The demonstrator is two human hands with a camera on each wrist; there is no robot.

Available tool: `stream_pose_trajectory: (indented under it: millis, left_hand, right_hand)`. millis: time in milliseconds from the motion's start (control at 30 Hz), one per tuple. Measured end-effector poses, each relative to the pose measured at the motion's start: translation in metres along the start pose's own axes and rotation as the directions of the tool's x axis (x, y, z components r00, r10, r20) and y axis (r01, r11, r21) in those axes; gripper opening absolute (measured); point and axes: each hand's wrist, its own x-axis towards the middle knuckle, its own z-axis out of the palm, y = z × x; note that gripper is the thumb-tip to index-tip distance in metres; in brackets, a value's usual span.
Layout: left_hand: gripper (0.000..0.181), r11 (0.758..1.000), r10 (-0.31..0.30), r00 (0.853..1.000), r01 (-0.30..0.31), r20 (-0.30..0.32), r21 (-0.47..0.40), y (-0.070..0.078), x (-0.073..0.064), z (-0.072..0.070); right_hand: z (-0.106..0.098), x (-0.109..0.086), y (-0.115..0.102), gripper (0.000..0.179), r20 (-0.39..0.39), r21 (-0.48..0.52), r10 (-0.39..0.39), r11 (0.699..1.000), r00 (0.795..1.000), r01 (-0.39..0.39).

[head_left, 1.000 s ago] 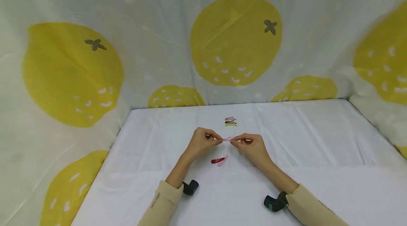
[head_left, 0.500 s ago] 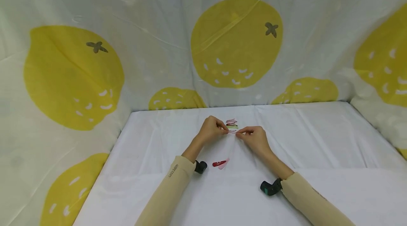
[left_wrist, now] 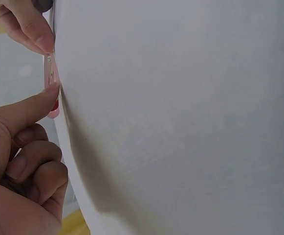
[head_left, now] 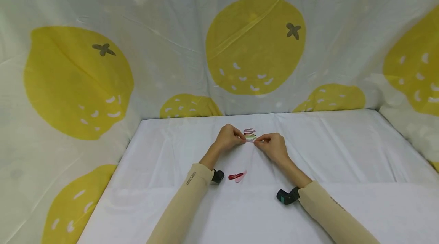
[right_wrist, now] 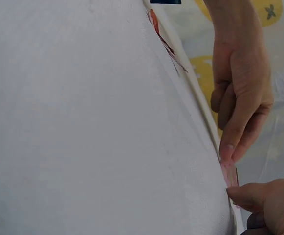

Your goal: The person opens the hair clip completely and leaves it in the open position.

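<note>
A pink snap hair clip (head_left: 250,141) is stretched between both hands, low at the table's far middle. My left hand (head_left: 228,138) pinches its left end between thumb and fingers. At its other end, the right hand (head_left: 273,147) pinches with thumb and index finger. In the left wrist view the pink hair clip (left_wrist: 47,73) shows between the two hands' fingertips. Just beyond the held clip lies a stack-like row of hair clips: a green one (head_left: 250,136), a dark red one (head_left: 249,134) and a pink one (head_left: 248,130).
Nearer the body, a red hair clip (head_left: 235,176) lies partly over a light pink hair clip (head_left: 242,177) on the white-covered table (head_left: 343,152). A lemon-print cloth (head_left: 178,45) hangs behind the far edge. Black cameras sit at both wrists.
Both hands have moved away from the body with the pink hair clip, up to the row of clips. In the last half second they have shifted only slightly.
</note>
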Motion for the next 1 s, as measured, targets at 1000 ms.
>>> stream_pose_trajectory:
  millis: [1000]
  left_hand:
    - [0.011, 0.995, 0.039, 0.957, -0.012, 0.286, -0.099, -0.01, -0.092, -0.036]
  right_hand:
    - [-0.021, -0.055, -0.022, 0.018, 0.317, 0.14, 0.003, 0.989, 0.948, -0.05]
